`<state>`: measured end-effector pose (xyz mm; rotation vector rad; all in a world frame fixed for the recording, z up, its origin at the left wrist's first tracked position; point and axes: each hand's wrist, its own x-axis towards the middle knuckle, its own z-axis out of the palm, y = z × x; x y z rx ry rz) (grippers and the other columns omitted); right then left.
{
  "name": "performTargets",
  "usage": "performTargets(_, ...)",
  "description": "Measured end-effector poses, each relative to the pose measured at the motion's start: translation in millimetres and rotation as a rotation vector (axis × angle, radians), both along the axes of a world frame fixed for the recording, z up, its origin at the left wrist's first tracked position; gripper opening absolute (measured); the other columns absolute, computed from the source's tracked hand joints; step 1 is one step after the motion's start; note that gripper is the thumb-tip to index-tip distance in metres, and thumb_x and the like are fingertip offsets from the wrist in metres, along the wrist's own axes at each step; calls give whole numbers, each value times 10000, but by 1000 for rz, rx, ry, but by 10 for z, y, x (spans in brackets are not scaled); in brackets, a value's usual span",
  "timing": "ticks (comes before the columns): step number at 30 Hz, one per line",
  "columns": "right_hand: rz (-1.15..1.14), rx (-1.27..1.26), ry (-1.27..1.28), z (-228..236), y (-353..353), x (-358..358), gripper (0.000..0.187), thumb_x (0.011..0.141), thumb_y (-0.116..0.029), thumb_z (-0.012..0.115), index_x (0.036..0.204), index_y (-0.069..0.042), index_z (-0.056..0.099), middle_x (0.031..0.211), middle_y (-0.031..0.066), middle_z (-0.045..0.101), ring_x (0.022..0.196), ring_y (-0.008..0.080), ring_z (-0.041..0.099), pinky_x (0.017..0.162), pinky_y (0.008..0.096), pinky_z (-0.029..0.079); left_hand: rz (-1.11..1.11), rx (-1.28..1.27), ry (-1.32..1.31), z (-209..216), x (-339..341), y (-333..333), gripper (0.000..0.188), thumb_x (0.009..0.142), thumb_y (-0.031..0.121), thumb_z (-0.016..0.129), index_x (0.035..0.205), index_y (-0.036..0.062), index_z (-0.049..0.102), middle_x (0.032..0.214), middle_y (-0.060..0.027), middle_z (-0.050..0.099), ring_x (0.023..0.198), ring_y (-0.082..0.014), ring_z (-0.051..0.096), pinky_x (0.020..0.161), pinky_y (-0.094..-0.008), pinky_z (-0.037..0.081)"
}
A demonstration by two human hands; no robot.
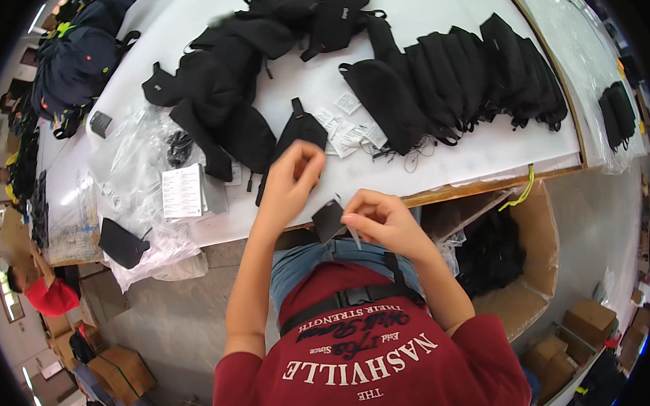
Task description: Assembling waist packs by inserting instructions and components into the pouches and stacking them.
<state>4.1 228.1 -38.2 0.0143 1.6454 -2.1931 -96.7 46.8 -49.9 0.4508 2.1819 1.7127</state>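
Observation:
My right hand (385, 223), in front of my waist, pinches hang tags between thumb and fingers. A black hang tag (328, 219) sticks out to its left, with a narrow pale tag edge (355, 235) beside it. My left hand (297, 173) is at the table's near edge, over the lower end of a small black pouch (302, 132) with a loop at its top. Its fingers are curled together; what they hold, if anything, is hidden. Loose white tags (342, 133) lie just right of that pouch. A stack of white printed cards (182, 191) rests to the left.
A pile of black pouches (221, 77) covers the table's left and back; a row of them (459, 77) stands right. Clear plastic bags (131, 154) spread at the left, with another black pouch (122, 243). An open carton (534, 253) holding black items is below the right edge.

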Motion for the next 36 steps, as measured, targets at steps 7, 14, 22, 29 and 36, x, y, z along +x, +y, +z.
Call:
performTargets(7, -197, 214, -22, -133, 131, 222, 97, 883, -123, 617, 831, -51, 577, 584, -49, 481, 479, 27, 426, 427, 176, 287, 214, -844, 260, -415, -885, 261, 319, 747, 277, 609, 897, -2, 649, 894, -219, 667, 861, -368, 658, 751, -438, 524)
performTargets(14, -169, 56, -16, -487, 461, 94, 104, 886, -134, 592, 836, -62, 536, 638, -36, 463, 440, 24, 400, 389, 171, 264, 177, -585, 488, -527, -641, 331, 251, 648, 231, 631, 725, -8, 626, 737, -196, 636, 724, -377, 635, 647, -459, 513)
performTargets(22, -48, 111, 247, -277, 80, -480, 73, 931, -103, 547, 885, -47, 556, 609, -56, 442, 421, 4, 343, 386, 172, 212, 212, -225, 542, 409, 595, -256, 132, 733, 120, 608, 839, 52, 568, 698, -115, 584, 688, -318, 589, 617, -418, 455)
performTargets(29, 453, 336, 440, 166, -551, -568, 40, 885, -32, 595, 850, -13, 589, 634, -44, 513, 529, 9, 406, 473, 189, 274, 464, -125, 291, 634, 1312, -489, 180, 750, 128, 632, 905, 70, 562, 638, -89, 569, 662, -304, 580, 610, -412, 434)
performTargets(36, 683, 445, 782, 252, -647, -462, 89, 864, -65, 607, 816, 8, 588, 541, -24, 386, 490, 43, 304, 457, 236, 197, 892, -354, 80, 717, 1750, -328, 248, 696, 225, 686, 604, 64, 521, 634, -43, 532, 743, -240, 523, 728, -346, 407)
